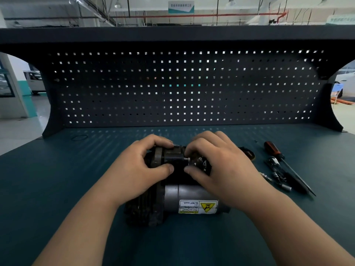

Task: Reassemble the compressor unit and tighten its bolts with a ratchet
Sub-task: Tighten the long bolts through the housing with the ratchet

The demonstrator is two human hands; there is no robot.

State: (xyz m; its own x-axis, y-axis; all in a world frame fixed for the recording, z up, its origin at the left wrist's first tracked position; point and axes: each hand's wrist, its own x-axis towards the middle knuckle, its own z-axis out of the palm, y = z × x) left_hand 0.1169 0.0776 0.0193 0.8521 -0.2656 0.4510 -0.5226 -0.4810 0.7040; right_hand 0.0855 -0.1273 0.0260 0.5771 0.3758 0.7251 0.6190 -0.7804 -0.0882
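The compressor unit (172, 196) is seen lying on its side at the middle of the teal surface (57, 179), close to the near edge. Its body is made up of a smooth silver-grey cylinder, on which a white and yellow warning label (198, 206) is stuck upside down to the viewer. A dark, ribbed, grimy cast section is joined to the cylinder's left end. A black upper block is mounted along the far side, and a small silver bolt (187, 159) is seen projecting from it.

The upper block is gripped by the left hand (138, 169), with the fingers curled over the top and the thumb pressed against the near face. The same block is held from the right by the right hand (217, 164), its fingers curled and its thumb laid just below the bolt. Whether the bolt itself is touched cannot be told.

To the right, a screwdriver (272, 149) with a red and black handle, a ratchet (273, 161) and small sockets (286, 187) are laid close together. A dark pegboard (182, 83) is set behind.
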